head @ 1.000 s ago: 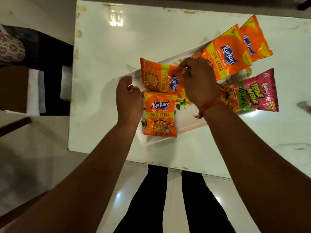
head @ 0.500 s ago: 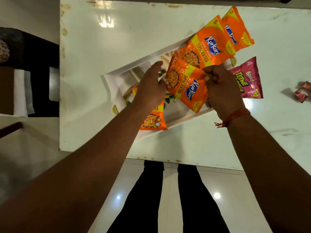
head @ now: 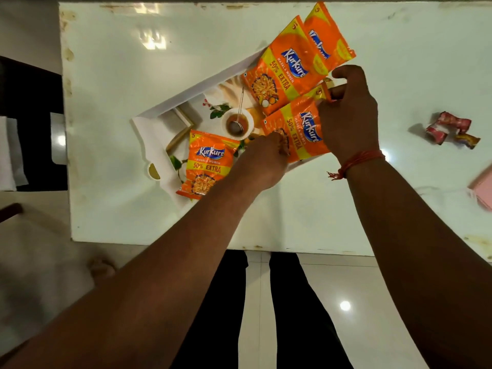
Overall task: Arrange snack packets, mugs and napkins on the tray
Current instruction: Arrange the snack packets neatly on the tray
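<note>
At about nine o'clock of the white table (head: pixel 111 83), off its left edge, a dark chair (head: pixel 29 123) stands with a white cloth (head: pixel 12 155) hanging on it.

The white tray (head: pixel 149 129) lies slanted on the table, running from eight o'clock up toward one o'clock, its printed floor showing a cup of tea and leaves. At the tray's seven o'clock end lies one orange Kurkure packet (head: pixel 207 163), label up and upright to you, flat on the tray.

Your left hand (head: pixel 262 162) reaches in just right of that packet. Its fingers are curled down onto the lower left edge of the middle Kurkure packet (head: pixel 298 131), pinching it, though the fingertips are blurred.

Your right hand (head: pixel 348 110) holds the same packet at its upper right end, thumb and fingers closed on the crimped seal at about one o'clock of the packet. A red thread band (head: pixel 359 159) sits on that wrist. The packet lies tilted over the tray's near long edge.

At twelve o'clock of it lies a third Kurkure packet (head: pixel 282 73), tilted alike, and a fourth Kurkure packet (head: pixel 327 41) is tucked partly under that one at one o'clock, reaching off the tray's far end.

At three o'clock, well apart from the tray, small crumpled red wrappers (head: pixel 447 127) lie on the table, and a pink thing (head: pixel 483 190) shows at the right border; you cannot tell what it is.
</note>
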